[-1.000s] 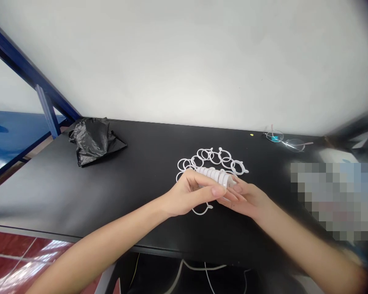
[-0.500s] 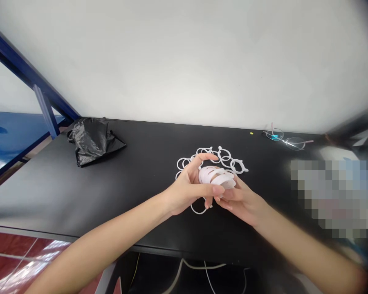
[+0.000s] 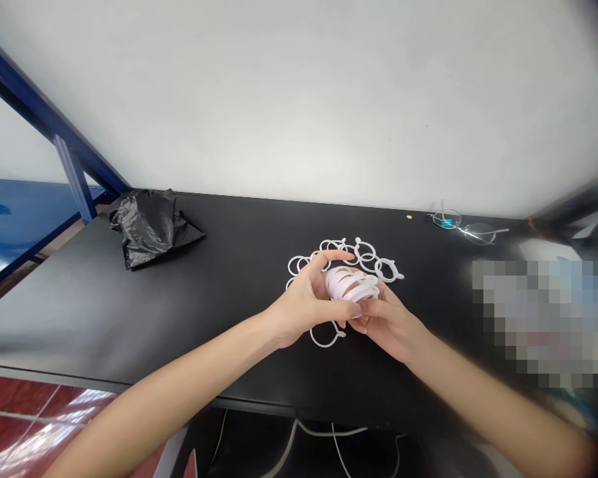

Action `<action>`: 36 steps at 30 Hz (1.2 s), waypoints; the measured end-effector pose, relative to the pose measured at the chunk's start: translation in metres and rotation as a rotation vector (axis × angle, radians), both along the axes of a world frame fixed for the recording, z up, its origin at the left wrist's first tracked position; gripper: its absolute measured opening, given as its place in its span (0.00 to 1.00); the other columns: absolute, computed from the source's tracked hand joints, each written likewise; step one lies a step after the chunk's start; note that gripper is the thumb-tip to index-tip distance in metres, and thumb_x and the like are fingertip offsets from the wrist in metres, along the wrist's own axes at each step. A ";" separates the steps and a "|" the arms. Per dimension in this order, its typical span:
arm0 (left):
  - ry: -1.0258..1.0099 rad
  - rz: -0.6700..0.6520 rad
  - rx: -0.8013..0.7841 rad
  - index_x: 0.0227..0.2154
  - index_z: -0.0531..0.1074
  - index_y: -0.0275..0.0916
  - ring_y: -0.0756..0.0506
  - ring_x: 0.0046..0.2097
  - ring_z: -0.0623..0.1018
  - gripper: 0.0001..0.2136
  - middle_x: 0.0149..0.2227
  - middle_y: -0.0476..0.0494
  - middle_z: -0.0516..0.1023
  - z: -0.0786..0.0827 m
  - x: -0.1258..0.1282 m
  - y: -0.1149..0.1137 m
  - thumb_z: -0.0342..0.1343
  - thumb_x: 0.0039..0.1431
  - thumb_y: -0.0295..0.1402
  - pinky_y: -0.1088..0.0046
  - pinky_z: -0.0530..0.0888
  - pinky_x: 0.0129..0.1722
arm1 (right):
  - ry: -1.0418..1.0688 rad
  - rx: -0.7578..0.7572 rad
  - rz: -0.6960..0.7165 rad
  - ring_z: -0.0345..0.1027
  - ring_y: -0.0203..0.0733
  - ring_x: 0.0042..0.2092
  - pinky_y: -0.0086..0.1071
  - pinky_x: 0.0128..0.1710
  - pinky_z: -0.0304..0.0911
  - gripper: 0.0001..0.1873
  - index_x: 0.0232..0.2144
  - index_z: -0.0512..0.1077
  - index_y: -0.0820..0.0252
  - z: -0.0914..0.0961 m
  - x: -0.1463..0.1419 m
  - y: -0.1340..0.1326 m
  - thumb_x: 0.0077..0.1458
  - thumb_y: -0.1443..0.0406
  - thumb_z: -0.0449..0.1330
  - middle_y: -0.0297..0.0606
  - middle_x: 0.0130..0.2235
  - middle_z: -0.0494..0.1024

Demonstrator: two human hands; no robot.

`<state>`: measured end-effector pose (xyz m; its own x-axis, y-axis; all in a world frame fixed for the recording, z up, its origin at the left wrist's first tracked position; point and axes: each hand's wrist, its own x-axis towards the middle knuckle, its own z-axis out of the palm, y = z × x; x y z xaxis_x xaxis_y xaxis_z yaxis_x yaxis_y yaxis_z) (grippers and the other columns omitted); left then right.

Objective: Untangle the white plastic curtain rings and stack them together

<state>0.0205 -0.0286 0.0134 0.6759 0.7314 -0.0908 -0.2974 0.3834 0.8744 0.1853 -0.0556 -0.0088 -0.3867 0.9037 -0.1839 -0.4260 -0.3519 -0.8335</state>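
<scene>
A stack of white rings [image 3: 349, 284] is held between my two hands, a little above the black table. My left hand [image 3: 316, 292] curls around its left end, thumb across the near side and index finger arched over the top. From the right, my right hand [image 3: 386, 315] grips the near end, its thumb meeting the left thumb. More white plastic rings [image 3: 366, 253], each with a small tab, lie in a loose arc behind the hands. One single ring [image 3: 325, 345] rests on the table just in front of them. My hands hide part of the pile.
On the black table [image 3: 229, 265], a crumpled black plastic bag [image 3: 152, 226] sits at the back left. Eyeglasses [image 3: 466, 227] and a small yellow bit [image 3: 409, 217] lie near the wall. A blurred-out item [image 3: 543, 318] is at the right. Cables [image 3: 331, 433] hang below the table edge.
The rings in my hands have turned and sit closer together, with the end ring less tilted outward. My right hand has shifted slightly; the table items have stayed put.
</scene>
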 end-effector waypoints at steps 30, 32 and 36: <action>0.560 0.160 0.869 0.53 0.63 0.37 0.45 0.44 0.74 0.18 0.49 0.39 0.74 -0.016 -0.004 0.006 0.46 0.60 0.24 0.67 0.71 0.43 | -0.347 0.179 -0.143 0.68 0.34 0.31 0.25 0.21 0.71 0.23 0.47 0.70 0.53 -0.002 0.009 0.002 0.48 0.65 0.70 0.33 0.36 0.73; 0.547 0.168 0.881 0.52 0.63 0.38 0.45 0.44 0.75 0.19 0.48 0.40 0.75 -0.019 -0.005 0.008 0.46 0.58 0.22 0.68 0.71 0.43 | -0.335 0.172 -0.131 0.69 0.35 0.33 0.25 0.22 0.71 0.25 0.47 0.70 0.53 -0.001 0.007 0.002 0.45 0.66 0.71 0.33 0.37 0.73; 0.507 0.216 0.927 0.49 0.65 0.37 0.46 0.42 0.75 0.18 0.44 0.42 0.75 -0.028 -0.006 0.015 0.49 0.54 0.20 0.69 0.71 0.42 | -0.280 0.135 -0.060 0.69 0.34 0.33 0.24 0.23 0.72 0.27 0.46 0.69 0.53 0.000 0.003 0.000 0.44 0.67 0.73 0.33 0.36 0.73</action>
